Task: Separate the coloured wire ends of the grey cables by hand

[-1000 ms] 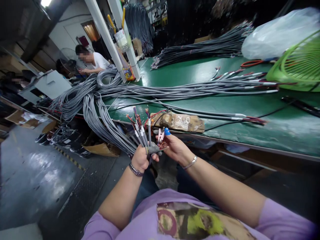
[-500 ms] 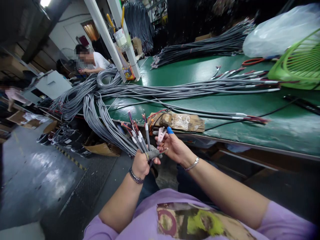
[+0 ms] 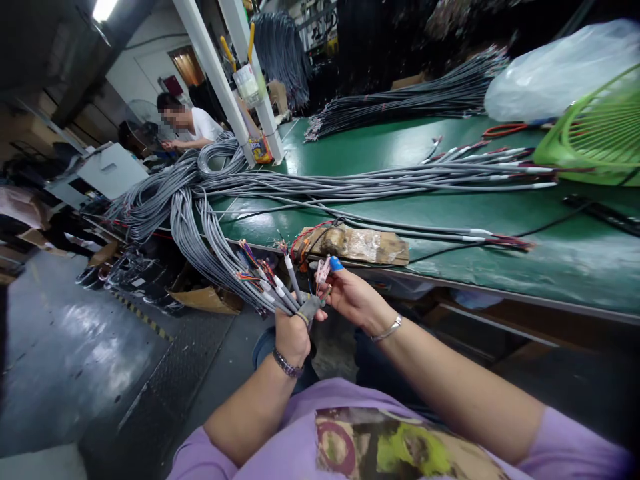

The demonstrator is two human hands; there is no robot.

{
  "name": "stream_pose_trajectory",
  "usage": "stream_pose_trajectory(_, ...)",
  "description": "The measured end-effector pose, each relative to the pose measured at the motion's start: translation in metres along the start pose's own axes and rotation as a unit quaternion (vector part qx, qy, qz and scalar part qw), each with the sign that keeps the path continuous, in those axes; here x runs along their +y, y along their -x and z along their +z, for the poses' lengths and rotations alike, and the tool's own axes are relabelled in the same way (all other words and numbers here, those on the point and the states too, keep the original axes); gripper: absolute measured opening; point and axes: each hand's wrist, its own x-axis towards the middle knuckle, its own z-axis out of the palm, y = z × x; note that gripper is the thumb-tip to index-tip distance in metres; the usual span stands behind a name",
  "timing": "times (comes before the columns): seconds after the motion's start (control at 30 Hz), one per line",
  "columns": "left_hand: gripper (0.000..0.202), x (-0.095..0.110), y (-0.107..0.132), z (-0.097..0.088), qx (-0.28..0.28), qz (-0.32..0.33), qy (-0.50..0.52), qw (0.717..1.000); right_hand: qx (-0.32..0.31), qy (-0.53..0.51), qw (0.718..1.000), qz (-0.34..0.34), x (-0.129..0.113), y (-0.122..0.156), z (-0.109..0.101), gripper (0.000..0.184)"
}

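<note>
My left hand (image 3: 294, 333), with a grey cover on its thumb, is closed around several grey cables (image 3: 286, 301). Their white-banded ends fan upward with multicoloured wires (image 3: 261, 265) exposed. Beside it, my right hand (image 3: 350, 297) has a blue cover on one fingertip and closes on a small pale-pink tool (image 3: 323, 269), clip-like in shape. Thin wires run between the fingertips of both hands; which cable they belong to is hidden. Just beyond the hands, a worn wooden block (image 3: 370, 245) lies at the bench edge with orange and red wires at its left end.
Long grey cables (image 3: 350, 183) stretch across the green bench (image 3: 400, 147) and droop over its front edge. Further back are a dark cable bundle (image 3: 400, 99), a plastic bag (image 3: 560, 73) and a green fan-like guard (image 3: 593, 133). A person (image 3: 193, 127) sits beyond the white posts.
My left hand has shifted slightly right and down with the cables, and their wire ends have spread out. The right hand has barely moved, still holding the pink tool.
</note>
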Motion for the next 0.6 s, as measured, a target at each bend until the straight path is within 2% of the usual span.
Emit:
stream_pose_trajectory(0.27,0.017,-0.0091,-0.0051,0.001,0.017,-0.015,-0.04,0.999,0.01,-0.009,1.0,-0.02,0.0024,-0.0034,0.0063,0.031)
stream_pose_trajectory(0.47,0.02,-0.0083,-0.0068,0.0016,0.018,-0.002,-0.044,0.999,-0.018,0.002,0.999,-0.036,0.004,-0.0053,0.0024,0.032)
stream_pose_trajectory(0.6,0.019,-0.0081,-0.0057,-0.0003,0.029,0.006,-0.041,0.999,-0.023,0.022,0.999,-0.014,0.0014,0.001,-0.0006,0.036)
